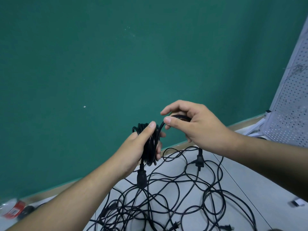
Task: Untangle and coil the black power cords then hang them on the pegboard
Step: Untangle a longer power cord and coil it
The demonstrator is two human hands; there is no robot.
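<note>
My left hand (139, 145) grips a tight coil of black power cord (150, 147) in mid-air, thumb on top. One black connector (141, 178) hangs from the bottom of the coil. My right hand (195, 125) pinches the cord's free end (177, 116) between thumb and forefinger, just right of the coil and arching toward it. Below both hands a tangle of black power cords (175, 197) sprawls on the pale floor, with a plug (199, 161) lying among them. The white pegboard (290, 104) leans at the right edge.
A green wall (100, 64) fills the background, with a wooden skirting strip along the floor. A plastic bottle with a red label (12, 210) lies at the lower left. A small black-and-white object (298, 203) sits on the floor at the right.
</note>
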